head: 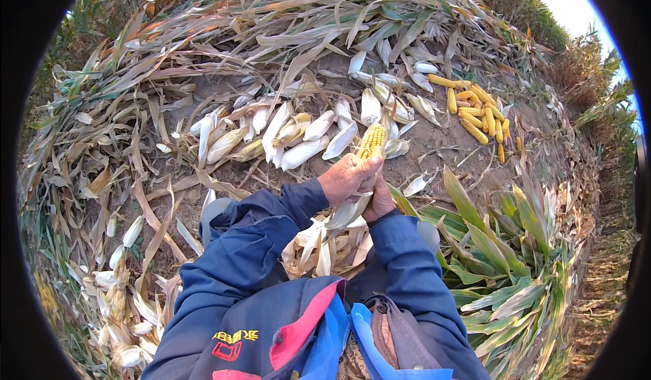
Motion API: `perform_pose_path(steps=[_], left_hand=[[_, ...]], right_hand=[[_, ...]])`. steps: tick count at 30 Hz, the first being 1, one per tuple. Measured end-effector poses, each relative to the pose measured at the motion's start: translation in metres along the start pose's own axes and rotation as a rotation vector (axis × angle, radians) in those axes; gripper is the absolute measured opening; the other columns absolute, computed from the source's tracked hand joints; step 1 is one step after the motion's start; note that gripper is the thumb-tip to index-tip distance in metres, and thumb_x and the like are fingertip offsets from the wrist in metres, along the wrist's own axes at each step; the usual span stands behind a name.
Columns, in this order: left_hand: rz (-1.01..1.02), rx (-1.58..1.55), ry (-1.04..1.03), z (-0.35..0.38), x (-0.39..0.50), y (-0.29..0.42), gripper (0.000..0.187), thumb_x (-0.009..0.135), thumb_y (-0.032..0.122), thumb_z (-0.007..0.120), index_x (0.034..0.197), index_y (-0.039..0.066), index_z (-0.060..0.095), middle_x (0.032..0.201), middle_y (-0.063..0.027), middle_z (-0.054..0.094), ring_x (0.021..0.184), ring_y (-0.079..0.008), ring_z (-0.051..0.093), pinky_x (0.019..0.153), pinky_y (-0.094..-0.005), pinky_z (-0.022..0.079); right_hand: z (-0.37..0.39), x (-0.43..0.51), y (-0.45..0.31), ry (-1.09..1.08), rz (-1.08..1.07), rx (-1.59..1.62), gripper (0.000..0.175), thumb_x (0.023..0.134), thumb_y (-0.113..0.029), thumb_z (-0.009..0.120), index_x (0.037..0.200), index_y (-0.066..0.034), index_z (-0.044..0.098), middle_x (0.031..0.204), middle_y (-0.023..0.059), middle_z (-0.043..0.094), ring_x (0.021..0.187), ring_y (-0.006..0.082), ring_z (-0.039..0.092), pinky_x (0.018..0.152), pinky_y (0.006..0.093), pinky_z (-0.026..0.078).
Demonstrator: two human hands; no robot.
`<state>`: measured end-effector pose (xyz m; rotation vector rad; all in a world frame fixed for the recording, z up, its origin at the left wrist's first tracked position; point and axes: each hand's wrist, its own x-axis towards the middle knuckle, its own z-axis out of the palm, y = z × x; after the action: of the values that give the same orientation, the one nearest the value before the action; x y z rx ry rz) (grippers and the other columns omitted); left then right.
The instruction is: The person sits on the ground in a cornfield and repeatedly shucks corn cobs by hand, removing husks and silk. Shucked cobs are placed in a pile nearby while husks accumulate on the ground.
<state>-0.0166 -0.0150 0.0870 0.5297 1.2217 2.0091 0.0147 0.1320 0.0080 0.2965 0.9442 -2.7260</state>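
My left hand (347,177) and my right hand (380,197) meet around the lower part of a corn cob (372,142). Its yellow kernels show at the upper end, and pale husk leaves (350,212) hang down below my fingers. Just beyond my hands, ears of corn in whitish husks (305,152) lie in a rough row on the soil. Bare yellow cobs (478,110) form a small pile at the upper right. Stripped husks (325,250) are heaped between my knees. Parts of my fingers are hidden behind the cob and husk.
Dry cornstalks and leaves (229,39) form a thick bank across the far side. Green and brown corn leaves (508,258) spread at the lower right. More husks (127,319) and a few husked ears (133,231) lie at the lower left. Standing plants rise at the far edges.
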Motion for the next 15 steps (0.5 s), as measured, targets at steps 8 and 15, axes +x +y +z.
perform_pose_path(steps=[8,15], left_hand=[[0.103,0.470,-0.064,0.024,0.004,-0.032,0.064,0.102,0.052,0.047,0.059,0.005,0.052,0.057,0.0024,0.039,0.055,-0.0089,0.035,0.051,-0.0289,0.032],[0.130,0.647,-0.191,0.049,-0.030,-0.031,0.067,0.098,0.054,0.055,0.056,0.003,0.048,0.049,-0.0013,0.036,0.048,-0.0110,0.035,0.046,-0.0348,0.034]], right_hand=[[-0.019,0.024,-0.023,0.187,-0.306,-0.499,0.032,0.088,-0.012,0.072,0.115,0.0001,0.061,0.101,0.0046,0.066,0.083,0.0134,0.063,0.073,0.0298,0.052],[-0.065,0.042,-0.087,0.605,-0.256,-0.342,0.040,0.086,-0.023,0.073,0.109,0.0084,0.062,0.091,0.0097,0.068,0.078,0.0164,0.065,0.069,0.0320,0.053]])
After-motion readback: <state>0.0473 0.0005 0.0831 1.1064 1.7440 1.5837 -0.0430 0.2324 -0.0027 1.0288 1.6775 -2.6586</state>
